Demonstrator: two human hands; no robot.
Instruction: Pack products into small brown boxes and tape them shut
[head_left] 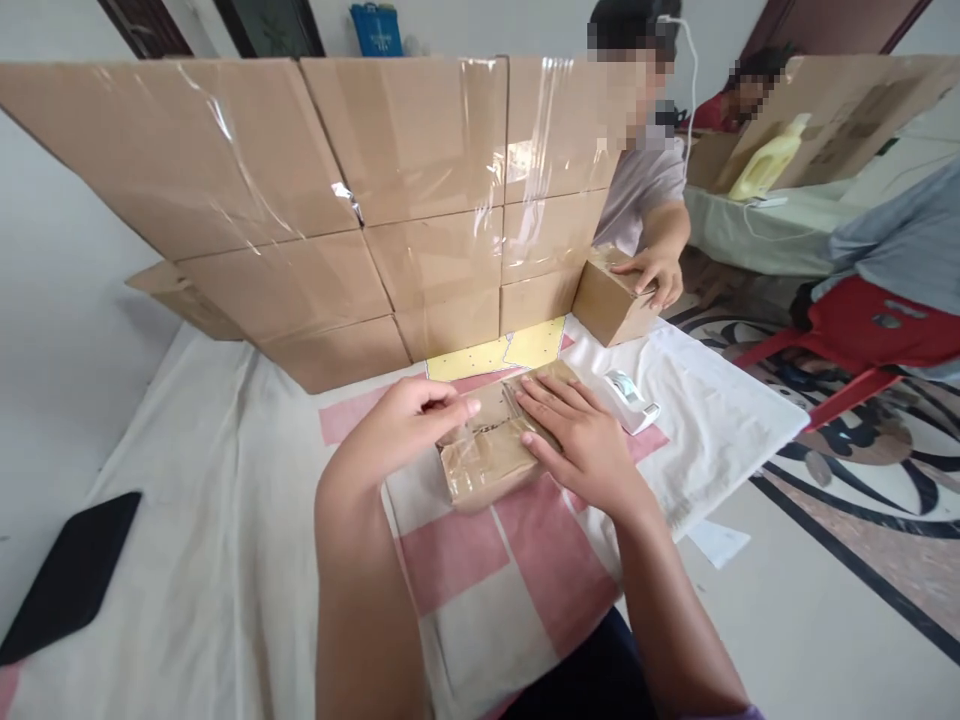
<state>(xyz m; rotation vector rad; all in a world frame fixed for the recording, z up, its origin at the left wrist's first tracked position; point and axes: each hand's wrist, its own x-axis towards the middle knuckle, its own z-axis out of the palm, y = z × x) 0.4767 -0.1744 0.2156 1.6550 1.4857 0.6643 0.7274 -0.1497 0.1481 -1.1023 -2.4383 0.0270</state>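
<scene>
A small taped cardboard box (495,455) lies on the cloth in front of me, with clear glossy tape over its top and near side. My right hand (574,430) rests flat on the right part of its top, fingers stretched out. At the box's left far corner is my left hand (427,410), its fingers curled in and its thumb against them. Whatever may be between those fingertips is hidden. Just right of the box stands a white tape dispenser (634,405) with a roll in it. A yellow sheet (480,358) lies behind the box.
A tall partition of taped cardboard (442,160) stands behind the work spot. Beyond its right end, a co-worker's hand (652,272) rests on another cardboard box (611,305). A black flat object (71,570) lies far left. A red chair (885,320) is at right.
</scene>
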